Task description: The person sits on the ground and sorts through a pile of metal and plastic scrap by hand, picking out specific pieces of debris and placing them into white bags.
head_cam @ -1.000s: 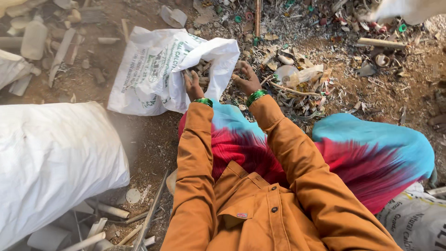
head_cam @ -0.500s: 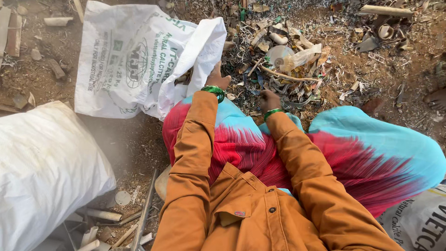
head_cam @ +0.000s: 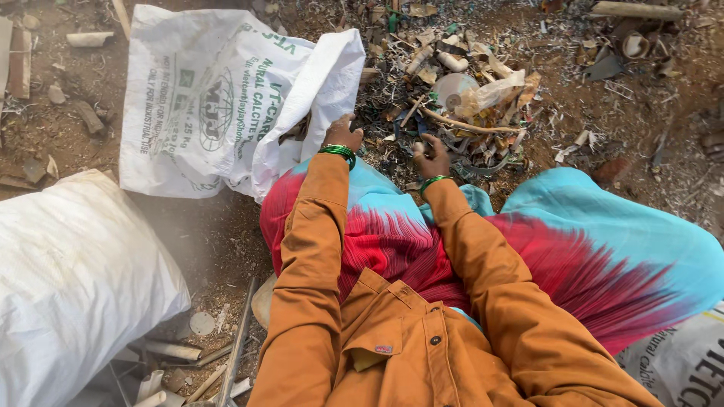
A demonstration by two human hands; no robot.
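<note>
My left hand [head_cam: 343,136] grips the folded mouth edge of a white woven sack [head_cam: 219,98] that lies flat on the dirt ahead of me. My right hand [head_cam: 432,157] is closed near the edge of a pile of scrap and debris [head_cam: 460,90]; a small dark piece seems pinched in its fingers, though I cannot make it out. Both wrists carry green bangles. My orange sleeves and a red and turquoise cloth [head_cam: 573,241] over my lap fill the lower view.
A full white sack [head_cam: 68,286] bulges at the lower left. Metal rods and pale scrap pieces [head_cam: 219,362] lie beside it. Another printed sack [head_cam: 686,362] shows at the lower right. Sticks, shavings and broken bits cover the dirt at the top.
My right hand has drawn back from the debris pile toward my lap and closed. My left hand stays on the sack's mouth. The view has shifted slightly.
</note>
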